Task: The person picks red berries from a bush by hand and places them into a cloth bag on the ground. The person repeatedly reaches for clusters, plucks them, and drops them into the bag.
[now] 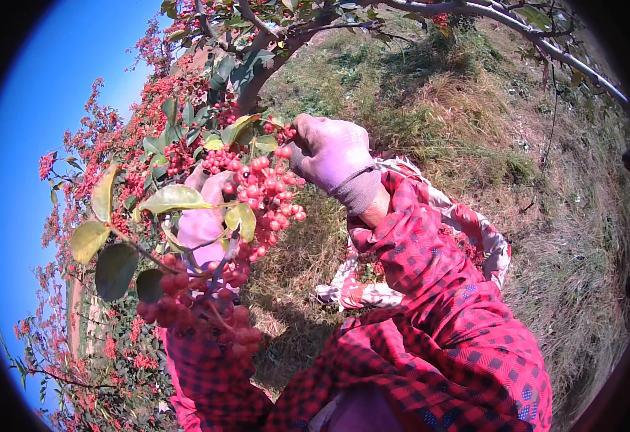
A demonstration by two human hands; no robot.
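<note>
My right hand [336, 154], in a pink and grey knit glove, has its fingers curled and pinched at a small red berry cluster [287, 133] beside yellow-green leaves. My left hand [202, 227], also in a pink glove, is raised behind leaves and berries; its fingers are partly hidden, so its grip is unclear. Between and below the hands hang clusters of round red berries [269, 191], probably Sichuan pepper. Nearer the camera, a darker cluster [201, 313] hangs in front of my left sleeve. A pale green leaf [174, 200] crosses the left glove.
A red and white cloth [487, 243], with red berries lying in it, rests on the grass under my right sleeve. Overhead, a bare branch [471, 8] arches to the right from the leaning trunk [266, 70]. More berry-laden branches [99, 135] fill the left side.
</note>
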